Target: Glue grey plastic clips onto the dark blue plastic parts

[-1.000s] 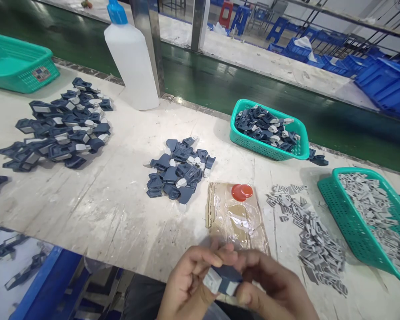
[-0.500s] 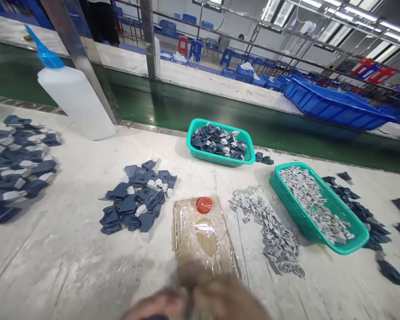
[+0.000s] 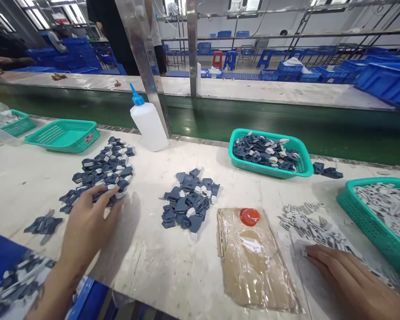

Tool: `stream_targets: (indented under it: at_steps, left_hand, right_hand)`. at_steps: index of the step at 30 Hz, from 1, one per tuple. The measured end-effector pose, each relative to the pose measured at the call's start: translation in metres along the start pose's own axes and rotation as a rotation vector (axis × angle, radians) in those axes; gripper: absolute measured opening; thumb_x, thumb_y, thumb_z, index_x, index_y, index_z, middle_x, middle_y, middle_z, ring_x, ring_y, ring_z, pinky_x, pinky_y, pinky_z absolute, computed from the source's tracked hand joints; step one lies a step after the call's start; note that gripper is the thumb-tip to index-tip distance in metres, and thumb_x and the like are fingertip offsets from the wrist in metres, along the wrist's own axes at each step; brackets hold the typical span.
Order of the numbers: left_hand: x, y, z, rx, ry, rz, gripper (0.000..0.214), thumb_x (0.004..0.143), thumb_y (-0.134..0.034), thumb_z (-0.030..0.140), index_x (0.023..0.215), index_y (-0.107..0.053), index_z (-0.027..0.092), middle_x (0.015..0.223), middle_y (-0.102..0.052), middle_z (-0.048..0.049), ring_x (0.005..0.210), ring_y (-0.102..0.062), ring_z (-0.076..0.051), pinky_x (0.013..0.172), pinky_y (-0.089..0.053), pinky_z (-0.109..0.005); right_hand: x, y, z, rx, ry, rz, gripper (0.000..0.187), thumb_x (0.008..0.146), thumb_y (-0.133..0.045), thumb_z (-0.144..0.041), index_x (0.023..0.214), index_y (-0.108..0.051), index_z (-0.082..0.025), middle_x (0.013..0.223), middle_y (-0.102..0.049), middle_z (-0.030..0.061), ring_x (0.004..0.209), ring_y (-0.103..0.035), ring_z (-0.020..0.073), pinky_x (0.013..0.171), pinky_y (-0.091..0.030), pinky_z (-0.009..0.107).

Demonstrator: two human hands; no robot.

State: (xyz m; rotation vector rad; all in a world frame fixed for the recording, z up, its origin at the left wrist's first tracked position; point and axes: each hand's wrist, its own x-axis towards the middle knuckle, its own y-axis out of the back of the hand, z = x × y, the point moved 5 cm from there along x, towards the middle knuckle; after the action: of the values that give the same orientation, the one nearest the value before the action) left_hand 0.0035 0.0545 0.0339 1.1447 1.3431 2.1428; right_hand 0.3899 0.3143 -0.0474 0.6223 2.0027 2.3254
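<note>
On the white table [image 3: 160,262], the cardboard sheet [image 3: 253,262] wrapped in clear film lies near the front edge, with a red cap [image 3: 250,216] at its far end. Left of the sheet sits a small heap [image 3: 190,202] of dark blue plastic parts with grey inserts. Farther left of the sheet is a larger heap [image 3: 102,171] of the same parts, and the left hand [image 3: 86,226] reaches to it: the fingers are spread and loose, their tips touching the near edge of the heap, with nothing gripped. A few loose blue parts [image 3: 43,224] lie just left of that hand.

Right of the sheet, grey clips [image 3: 311,224] are scattered over the table. The right hand [image 3: 350,278] lies flat and open on them, palm down, fingertips pointing toward the sheet; whether it has a clip under the fingers I cannot tell.

Beyond the sheet stands a green basket [image 3: 302,153] filled with blue parts, and two more blue parts [image 3: 326,171] lie just right of it. Far right of the sheet, another green basket [image 3: 363,218] holds grey clips. Beyond the larger heap are a white bottle [image 3: 150,126] with a blue nozzle and an empty basket [image 3: 62,135]. Behind the table runs a green conveyor [image 3: 253,120].
</note>
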Motion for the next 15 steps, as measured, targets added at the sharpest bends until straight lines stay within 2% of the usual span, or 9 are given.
stream_targets:
  at_steps: [1, 3, 5, 8, 12, 14, 15]
  left_hand:
    - [-0.004, -0.002, 0.012, 0.008, -0.066, 0.018, 0.036, 0.086, -0.047, 0.034, 0.104, -0.062, 0.006, 0.106, -0.06, -0.0238, 0.107, -0.055, -0.045, 0.086, -0.043, -0.061]
    - [-0.015, -0.009, 0.043, -0.018, -0.214, 0.02, 0.026, 0.086, -0.05, 0.026, 0.104, -0.061, 0.011, 0.102, -0.063, -0.0192, 0.106, -0.058, -0.036, 0.087, -0.048, -0.05]
    - [-0.024, -0.021, 0.074, -0.055, -0.361, -0.028, 0.019, 0.084, -0.055, 0.021, 0.101, -0.061, 0.018, 0.099, -0.067, -0.012, 0.107, -0.059, -0.028, 0.089, -0.049, -0.041]
    - [-0.03, -0.037, 0.106, -0.061, -0.499, -0.099, 0.014, 0.083, -0.057, 0.021, 0.096, -0.063, 0.021, 0.094, -0.071, -0.0066, 0.1, -0.061, -0.026, 0.086, -0.049, -0.037]
    - [-0.029, -0.048, 0.113, -0.052, -0.542, -0.102, 0.022, 0.089, -0.042, 0.017, 0.089, -0.064, 0.022, 0.091, -0.074, -0.0066, 0.09, -0.061, -0.03, 0.081, -0.041, -0.044]
    - [-0.031, -0.048, 0.107, -0.061, -0.525, -0.091, 0.021, 0.088, -0.044, 0.017, 0.095, -0.063, 0.022, 0.095, -0.072, -0.0086, 0.091, -0.058, -0.032, 0.078, -0.038, -0.046]
    - [-0.032, -0.047, 0.102, -0.116, -0.468, -0.092, 0.019, 0.086, -0.048, 0.017, 0.098, -0.062, 0.023, 0.098, -0.07, -0.0092, 0.091, -0.056, -0.032, 0.077, -0.038, -0.044]
  right_hand:
    - [-0.004, 0.0, -0.001, 0.018, -0.037, -0.041, 0.034, 0.088, -0.032, -0.027, 0.113, -0.054, -0.022, 0.11, -0.062, 0.0064, 0.1, -0.059, 0.0213, 0.082, -0.05, 0.034]
    - [-0.006, 0.005, -0.004, 0.026, -0.07, -0.053, 0.032, 0.089, -0.03, -0.025, 0.109, -0.054, -0.021, 0.11, -0.061, 0.0061, 0.102, -0.058, 0.0214, 0.084, -0.048, 0.034]
    - [-0.001, 0.015, -0.011, 0.017, 0.012, -0.005, 0.032, 0.089, -0.029, -0.023, 0.106, -0.056, -0.021, 0.11, -0.063, 0.0046, 0.1, -0.059, 0.0189, 0.082, -0.048, 0.03]
    - [0.001, 0.024, -0.024, 0.036, 0.175, 0.038, 0.03, 0.089, -0.034, -0.02, 0.109, -0.058, -0.02, 0.11, -0.064, 0.0038, 0.099, -0.06, 0.0169, 0.084, -0.047, 0.027]
    - [-0.011, 0.025, -0.035, 0.092, 0.201, 0.062, 0.032, 0.09, -0.035, -0.014, 0.113, -0.058, -0.016, 0.114, -0.063, 0.006, 0.107, -0.057, 0.0185, 0.092, -0.043, 0.03]
    - [-0.018, 0.023, -0.039, 0.151, 0.158, 0.024, 0.034, 0.091, -0.033, -0.013, 0.117, -0.056, -0.018, 0.117, -0.062, 0.0053, 0.109, -0.056, 0.0171, 0.091, -0.044, 0.029]
    - [-0.019, 0.022, -0.039, 0.185, 0.111, -0.001, 0.035, 0.091, -0.034, -0.013, 0.118, -0.055, -0.019, 0.118, -0.061, 0.0051, 0.109, -0.056, 0.0163, 0.09, -0.045, 0.029]
